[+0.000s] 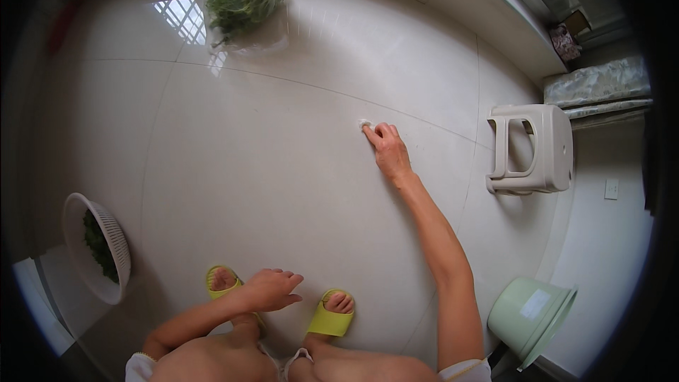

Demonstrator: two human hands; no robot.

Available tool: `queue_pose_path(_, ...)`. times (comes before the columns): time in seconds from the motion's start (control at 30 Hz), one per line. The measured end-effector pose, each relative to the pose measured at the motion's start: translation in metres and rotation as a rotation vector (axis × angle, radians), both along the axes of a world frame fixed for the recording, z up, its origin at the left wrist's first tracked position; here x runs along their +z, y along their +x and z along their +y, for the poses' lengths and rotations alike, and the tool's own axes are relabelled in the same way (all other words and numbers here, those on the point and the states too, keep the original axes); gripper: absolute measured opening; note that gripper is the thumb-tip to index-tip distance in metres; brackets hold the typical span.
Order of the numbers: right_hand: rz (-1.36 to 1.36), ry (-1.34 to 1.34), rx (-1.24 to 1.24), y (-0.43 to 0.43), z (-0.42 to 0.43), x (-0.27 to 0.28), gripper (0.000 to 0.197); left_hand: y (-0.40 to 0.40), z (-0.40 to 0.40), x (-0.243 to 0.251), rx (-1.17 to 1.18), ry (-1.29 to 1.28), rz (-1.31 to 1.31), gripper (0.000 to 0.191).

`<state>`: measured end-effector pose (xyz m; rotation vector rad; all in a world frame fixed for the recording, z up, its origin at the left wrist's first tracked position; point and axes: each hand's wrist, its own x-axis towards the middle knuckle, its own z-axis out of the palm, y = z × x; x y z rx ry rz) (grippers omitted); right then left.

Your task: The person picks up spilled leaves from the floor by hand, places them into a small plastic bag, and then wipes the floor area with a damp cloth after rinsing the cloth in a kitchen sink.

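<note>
My right hand point(391, 151) reaches far out over the pale tiled floor point(254, 170). Its extended index finger touches a small whitish, partly see-through scrap point(365, 123) on a tile, while the other fingers are curled. Whether the scrap is pinched or only pressed, I cannot tell; its material is unclear too. Close to me, my left hand point(270, 289) hangs in front of my knee with nothing in it, fingers apart. Below it are my feet in yellow-green slide sandals point(331, 321).
A clear plastic bag point(273, 32) of leafy greens point(238, 8) lies at the far side. At left stands a white plastic colander point(114, 228) holding dark green leaves point(99, 249). On the right are a beige plastic stool point(549, 148) and a pale green bucket point(522, 313).
</note>
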<state>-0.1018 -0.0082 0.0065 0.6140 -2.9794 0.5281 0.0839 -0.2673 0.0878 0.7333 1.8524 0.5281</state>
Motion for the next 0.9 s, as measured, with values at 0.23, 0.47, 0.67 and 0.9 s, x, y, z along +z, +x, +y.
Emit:
queue_pose_path(0.23, 0.065, -0.096, 0.019, 0.09, 0.0, 0.027, 0.04, 0.005, -0.002, -0.005, 0.009, 0.041, -0.002, 0.04)
queue_pose_path(0.47, -0.057, 0.034, 0.178, 0.219, 0.036, 0.01, 0.036, 0.0, 0.001, -0.008, -0.085, 0.015, 0.0, 0.039)
queue_pose_path(0.67, -0.051, -0.058, 0.209, 0.171, 0.042, 0.0, 0.038, 0.0, 0.004, -0.011, -0.092, 0.032, 0.019, 0.038)
queue_pose_path(0.9, 0.063, -0.081, 0.172, 0.057, 0.041, -0.006, 0.037, 0.008, 0.002, -0.011, -0.006, 0.075, 0.061, 0.034)
